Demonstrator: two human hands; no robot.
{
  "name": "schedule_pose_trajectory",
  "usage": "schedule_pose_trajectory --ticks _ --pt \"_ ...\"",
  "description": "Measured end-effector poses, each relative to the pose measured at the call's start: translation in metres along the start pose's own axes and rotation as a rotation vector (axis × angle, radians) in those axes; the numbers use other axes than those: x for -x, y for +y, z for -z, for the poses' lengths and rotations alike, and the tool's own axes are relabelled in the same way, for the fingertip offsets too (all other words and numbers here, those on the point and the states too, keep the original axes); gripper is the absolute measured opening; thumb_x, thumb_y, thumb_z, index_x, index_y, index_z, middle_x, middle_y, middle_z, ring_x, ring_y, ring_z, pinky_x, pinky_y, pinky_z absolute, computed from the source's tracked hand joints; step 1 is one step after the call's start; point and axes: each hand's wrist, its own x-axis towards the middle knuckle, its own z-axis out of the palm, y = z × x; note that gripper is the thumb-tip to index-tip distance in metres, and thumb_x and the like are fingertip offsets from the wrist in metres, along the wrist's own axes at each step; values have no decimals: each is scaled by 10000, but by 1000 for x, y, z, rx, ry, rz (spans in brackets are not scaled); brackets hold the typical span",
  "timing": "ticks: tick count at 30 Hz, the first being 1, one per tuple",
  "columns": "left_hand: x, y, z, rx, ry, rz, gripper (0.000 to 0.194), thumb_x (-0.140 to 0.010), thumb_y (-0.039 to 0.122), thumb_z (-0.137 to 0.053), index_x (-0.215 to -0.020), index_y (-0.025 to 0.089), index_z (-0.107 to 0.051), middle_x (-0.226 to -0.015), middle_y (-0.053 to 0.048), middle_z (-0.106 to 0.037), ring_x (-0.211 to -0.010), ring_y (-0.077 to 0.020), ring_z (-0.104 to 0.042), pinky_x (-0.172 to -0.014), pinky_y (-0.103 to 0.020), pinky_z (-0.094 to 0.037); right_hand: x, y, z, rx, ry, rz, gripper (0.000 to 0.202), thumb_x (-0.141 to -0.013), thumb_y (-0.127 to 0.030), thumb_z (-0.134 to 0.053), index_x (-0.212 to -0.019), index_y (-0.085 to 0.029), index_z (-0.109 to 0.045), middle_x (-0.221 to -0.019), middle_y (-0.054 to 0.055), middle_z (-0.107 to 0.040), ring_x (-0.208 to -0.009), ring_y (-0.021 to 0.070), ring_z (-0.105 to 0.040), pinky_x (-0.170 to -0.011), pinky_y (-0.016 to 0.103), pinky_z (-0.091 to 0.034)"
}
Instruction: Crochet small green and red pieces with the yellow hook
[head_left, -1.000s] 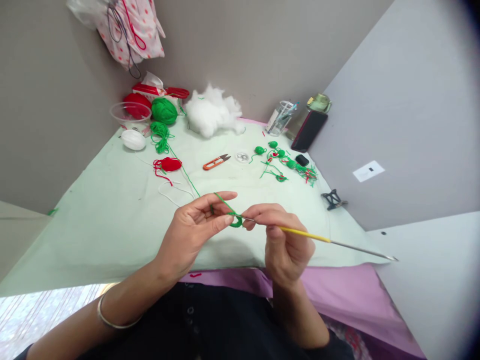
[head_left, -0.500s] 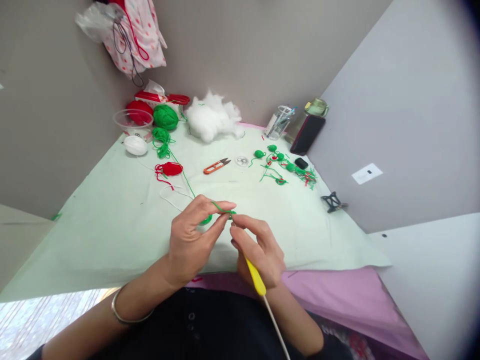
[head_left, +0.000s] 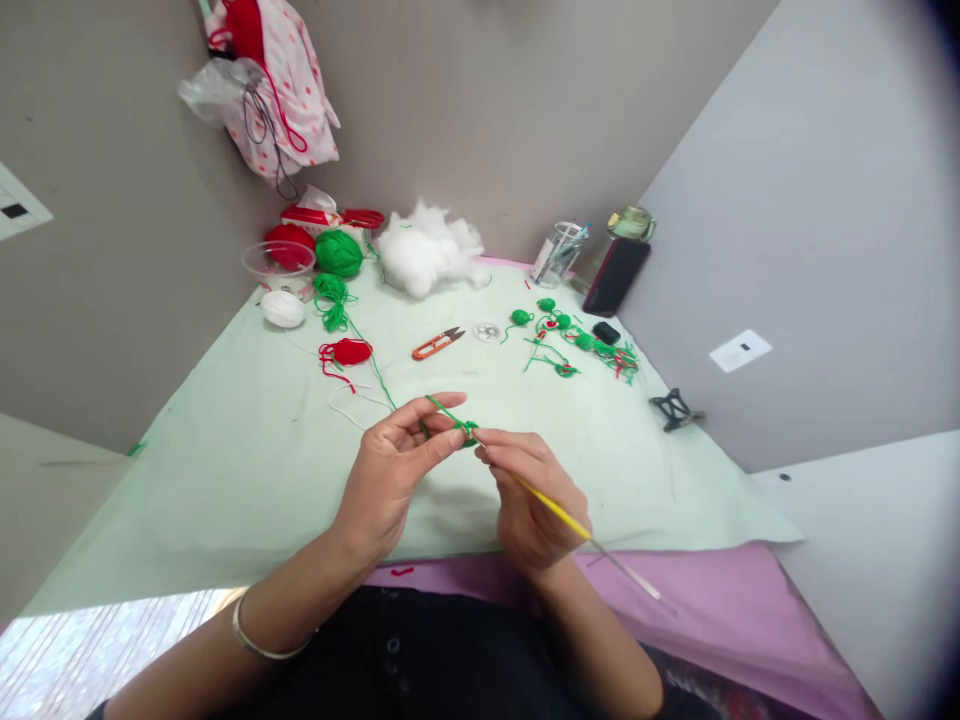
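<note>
My left hand [head_left: 397, 460] pinches a small green crocheted piece [head_left: 469, 432] between thumb and fingers, with green yarn running over the raised index finger. From that hand the strand leads back to a loose green yarn bundle [head_left: 332, 300]. In my right hand [head_left: 536, 495] is a crochet hook [head_left: 559, 512] with a yellow handle; its metal tip meets the green piece, and its thin rear end points down to the right. The fingertips of both hands nearly touch. Fingers partly hide the piece and the hook's tip.
Orange snips [head_left: 439, 344] and a small clear dish [head_left: 487, 332] lie beyond my hands. Red yarn [head_left: 350, 351], a white ball [head_left: 283, 309] and a green ball [head_left: 338, 253] are at left. White stuffing [head_left: 427, 250] sits behind; green pieces [head_left: 564, 322], a phone [head_left: 617, 276] and a black stand [head_left: 675, 410] at right.
The hook has swung from steep to a flatter slant, its rear end now further right. My right hand has shifted slightly right, and the green piece shows more. The whole view has moved a little.
</note>
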Motion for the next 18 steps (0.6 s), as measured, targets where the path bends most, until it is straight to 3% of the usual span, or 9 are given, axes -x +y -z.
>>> schedule_pose_trajectory --ticks 4,10,14,18 --pt "-1 7 2 -104 26 -54 242 -764 239 -886 -1000 230 -831 -899 -4 -725 -850 -140 -654 -852 -252 -533 -6 -1 4 -41 -68 -23 371 -938 -39 -624 -1195 -277 -743 -1054 82 -827 -911 220 -792 -731 380 -663" --pt "2 2 2 -108 -26 -5 395 -731 228 -901 -1116 245 -817 -803 28 -677 -815 -136 -647 -828 -253 -537 7 7 0 259 -72 175 498 -924 -82 -691 -1359 -326 -686 -1189 103 -797 -989 239 -783 -745 383 -678" --pt "4 3 1 -47 -38 -14 397 -754 228 -896 -1138 262 -804 -822 34 -676 -833 -123 -640 -848 -237 -521 12 13 0 311 -51 211 551 -913 -81 -709 -1395 -342 -665 -1138 92 -793 -970 239 -773 -755 388 -680" --pt "4 13 -2 103 -93 168 488 -774 259 -892 -1246 250 -769 -791 30 -656 -785 -112 -609 -807 -233 -502 10 11 4 329 -79 274 518 -926 -91 -689 -1384 -332 -677 -1111 84 -798 -971 237 -769 -769 383 -677"
